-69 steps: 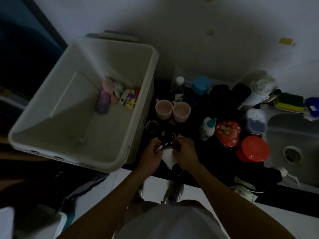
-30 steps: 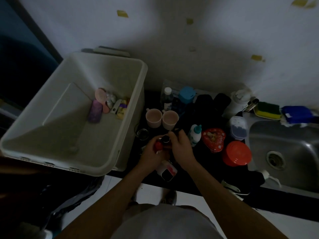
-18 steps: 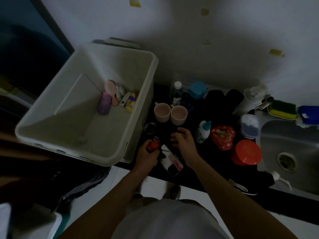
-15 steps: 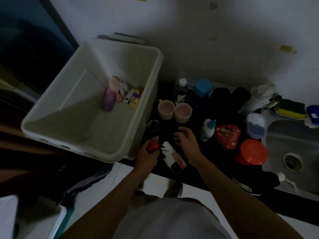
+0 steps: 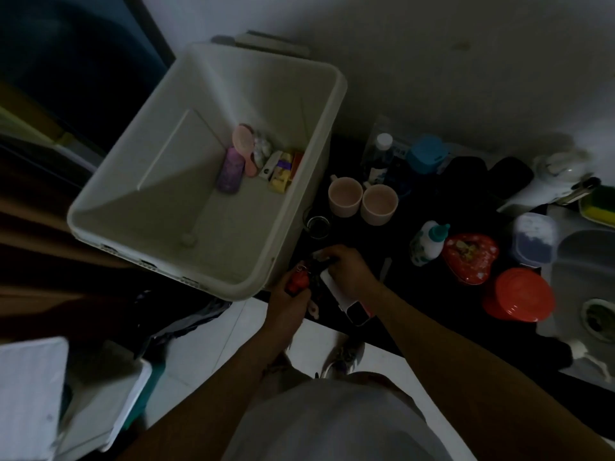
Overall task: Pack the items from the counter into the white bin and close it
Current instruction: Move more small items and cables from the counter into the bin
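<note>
The white bin (image 5: 139, 104) stands open at the left end of the dark counter. A purple bottle (image 5: 229, 169), a pink brush (image 5: 244, 148) and small packets (image 5: 281, 169) lie at its bottom. My left hand (image 5: 286, 306) grips a small red item (image 5: 297, 280) just beside the bin's near right corner. My right hand (image 5: 346, 269) reaches over a white flat pack (image 5: 349, 302) and pinches a small pale object at its fingertips; what it is I cannot tell.
Two pink mugs (image 5: 362, 197), a small glass (image 5: 317, 224), bottles (image 5: 429, 242), a red heart tin (image 5: 471, 257) and a red lidded tub (image 5: 517, 294) crowd the counter. A steel sink (image 5: 585, 294) lies at the right. A white lid or box (image 5: 30, 400) sits lower left.
My right hand moved left and closed on a small object near my left hand. My left hand still holds the red item. The view shifted right, so the bin sits nearer the middle.
</note>
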A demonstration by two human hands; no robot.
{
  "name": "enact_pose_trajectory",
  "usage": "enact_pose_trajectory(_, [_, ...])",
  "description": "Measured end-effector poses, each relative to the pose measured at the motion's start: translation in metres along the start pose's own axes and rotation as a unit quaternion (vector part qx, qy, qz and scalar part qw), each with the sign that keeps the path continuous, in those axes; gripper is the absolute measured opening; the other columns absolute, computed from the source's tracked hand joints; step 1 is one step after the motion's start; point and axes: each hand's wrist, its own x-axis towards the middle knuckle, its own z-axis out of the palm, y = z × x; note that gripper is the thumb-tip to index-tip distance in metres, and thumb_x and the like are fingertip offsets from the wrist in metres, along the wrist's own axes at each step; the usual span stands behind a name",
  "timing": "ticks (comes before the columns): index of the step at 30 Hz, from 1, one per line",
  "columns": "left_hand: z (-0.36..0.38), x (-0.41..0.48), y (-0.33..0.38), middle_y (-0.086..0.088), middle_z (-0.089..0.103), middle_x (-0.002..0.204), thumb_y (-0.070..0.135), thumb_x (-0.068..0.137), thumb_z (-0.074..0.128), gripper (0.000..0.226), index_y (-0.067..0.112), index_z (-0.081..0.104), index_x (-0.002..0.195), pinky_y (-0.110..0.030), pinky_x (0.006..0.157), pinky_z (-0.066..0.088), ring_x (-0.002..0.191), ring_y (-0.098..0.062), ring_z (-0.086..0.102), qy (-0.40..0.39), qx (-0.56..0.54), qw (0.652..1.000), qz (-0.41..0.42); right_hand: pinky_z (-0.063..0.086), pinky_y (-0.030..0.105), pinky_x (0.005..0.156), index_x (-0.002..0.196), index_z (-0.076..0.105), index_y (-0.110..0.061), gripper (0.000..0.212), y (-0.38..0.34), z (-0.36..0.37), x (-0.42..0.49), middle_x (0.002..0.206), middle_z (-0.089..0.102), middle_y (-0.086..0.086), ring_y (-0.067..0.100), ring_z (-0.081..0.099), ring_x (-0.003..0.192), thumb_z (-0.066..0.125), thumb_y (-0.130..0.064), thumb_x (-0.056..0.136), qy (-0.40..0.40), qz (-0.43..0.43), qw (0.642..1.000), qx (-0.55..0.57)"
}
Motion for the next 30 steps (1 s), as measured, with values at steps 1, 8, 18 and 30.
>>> enact_pose_trajectory(1, [0.0, 0.0, 0.0, -0.006, 0.07, 0.106, 0.003, 0.088, 0.055, 0.045, 0.024, 0.059, 0.127, -0.038, 0.088, 0.057, 0.098, -0.022, 0.067, 0.002, 0.005, 1.0, -0.004, 0.048, 0.037, 0.095, 0.099, 0.073, -0.005, 0.033, -0.002, 0.001, 0.003, 0.109, 0.068, 0.014, 0.025, 0.061, 0.104, 0.052, 0.011, 0.08, -0.003, -0.004, 0.999, -0.038])
enact_pose_trajectory(8, [-0.001, 0.002, -0.005, -0.002, 0.07, 0.091, 0.007, 0.086, 0.054, 0.034, 0.037, 0.063, 0.099, -0.029, 0.073, 0.055, 0.084, -0.017, 0.068, 0.019, 0.019, 1.0, -0.009, 0.042, 0.037, 0.097, 0.113, 0.07, -0.019, 0.027, -0.005, 0.021, 0.016, 0.12, 0.066, 0.001, 0.027, 0.056, 0.113, 0.062, -0.015, 0.087, -0.067, -0.091, 0.966, -0.234])
enact_pose_trajectory(18, [-0.008, -0.001, -0.009, -0.004, 0.069, 0.062, 0.004, 0.089, 0.05, 0.029, 0.03, 0.059, 0.096, -0.015, 0.049, 0.049, 0.053, -0.011, 0.064, 0.025, 0.011, 0.999, -0.023, 0.035, 0.04, 0.101, 0.129, 0.058, -0.029, 0.038, 0.001, 0.025, 0.015, 0.136, 0.046, 0.004, 0.032, 0.037, 0.124, 0.059, -0.028, 0.092, -0.078, -0.089, 0.922, -0.369])
enact_pose_trajectory(30, [-0.013, 0.0, -0.006, -0.004, 0.066, 0.057, 0.002, 0.089, 0.046, 0.03, 0.027, 0.06, 0.099, -0.017, 0.049, 0.05, 0.049, -0.012, 0.062, 0.011, 0.006, 1.0, -0.026, 0.043, 0.04, 0.092, 0.118, 0.058, -0.013, 0.029, 0.001, 0.029, 0.022, 0.126, 0.049, 0.011, 0.033, 0.045, 0.117, 0.058, -0.009, 0.089, -0.054, -0.096, 0.905, -0.411])
